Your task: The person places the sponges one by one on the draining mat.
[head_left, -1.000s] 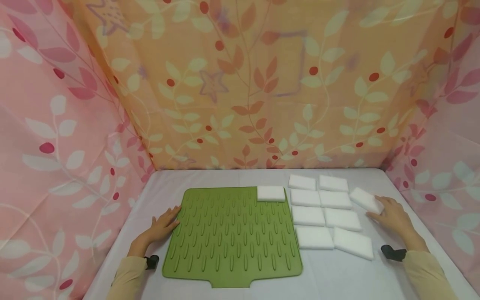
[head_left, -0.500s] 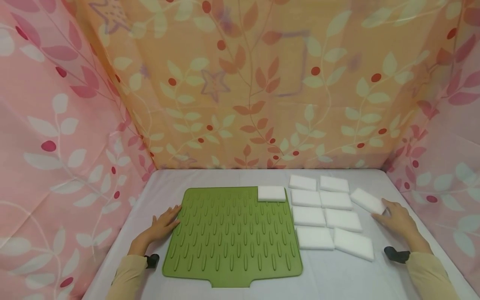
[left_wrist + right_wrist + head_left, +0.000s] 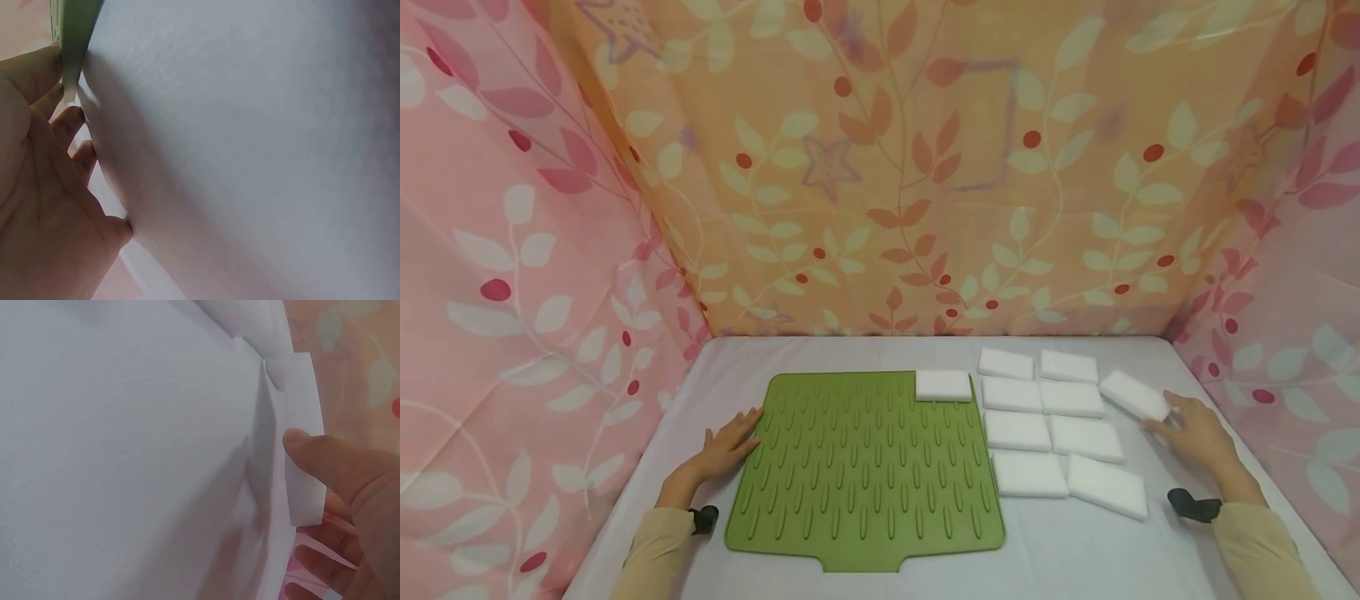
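At the far right of the head view, my right hand (image 3: 1202, 442) pinches one end of a white sponge block (image 3: 1133, 396). In the right wrist view the thumb (image 3: 306, 450) lies on the near face of that block (image 3: 304, 406), and the other fingers are partly hidden behind it. The block looks tilted, with its near end slightly raised. My left hand (image 3: 718, 454) lies on the table with its fingertips against the left edge of a green ridged mat (image 3: 865, 483). Another white sponge block (image 3: 943, 385) lies flat on the mat's back right corner.
Several more white sponge blocks (image 3: 1018, 432) lie in two columns just right of the mat, close together. A white cloth (image 3: 1060, 550) covers the table. Patterned curtains (image 3: 880, 208) stand behind and on both sides. A black wrist mount (image 3: 1193, 505) sits by the right cuff.
My right hand shifted a little right along the block's end, then raised that block slightly. The left hand stays at the mat's edge, and the other blocks have not moved.
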Available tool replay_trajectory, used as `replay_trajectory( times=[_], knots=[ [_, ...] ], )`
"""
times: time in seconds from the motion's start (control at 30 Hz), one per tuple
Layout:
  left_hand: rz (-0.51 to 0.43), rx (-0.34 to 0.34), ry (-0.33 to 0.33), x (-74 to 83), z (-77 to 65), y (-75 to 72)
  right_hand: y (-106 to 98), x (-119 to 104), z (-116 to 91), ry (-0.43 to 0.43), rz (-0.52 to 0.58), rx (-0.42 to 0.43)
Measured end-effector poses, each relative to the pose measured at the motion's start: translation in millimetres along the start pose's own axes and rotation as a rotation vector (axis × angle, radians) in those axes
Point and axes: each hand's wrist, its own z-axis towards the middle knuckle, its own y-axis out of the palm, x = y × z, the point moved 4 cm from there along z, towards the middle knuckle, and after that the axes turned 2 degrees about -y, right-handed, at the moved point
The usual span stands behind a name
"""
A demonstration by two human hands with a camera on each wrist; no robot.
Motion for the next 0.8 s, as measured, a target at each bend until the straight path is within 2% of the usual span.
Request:
replay_trajectory(
  times=[0.13,0.3,0.6,0.8],
  knots=[
    [0.006,-0.001,0.001,-1.6,0.7,0.1,-6.2,-4.0,-2.1,0.015,0.005,0.010],
    [-0.005,-0.005,-0.001,-4.0,1.7,1.4,-13.4,-13.0,-3.4,-0.019,0.013,0.037],
    [0.002,0.004,0.006,-5.0,1.8,2.4,-10.9,-21.0,-1.3,0.020,0.034,-0.011],
    [0.001,0.003,0.003,-5.3,1.9,2.8,-8.7,-32.8,-1.9,-0.031,0.038,0.009]
  ],
)
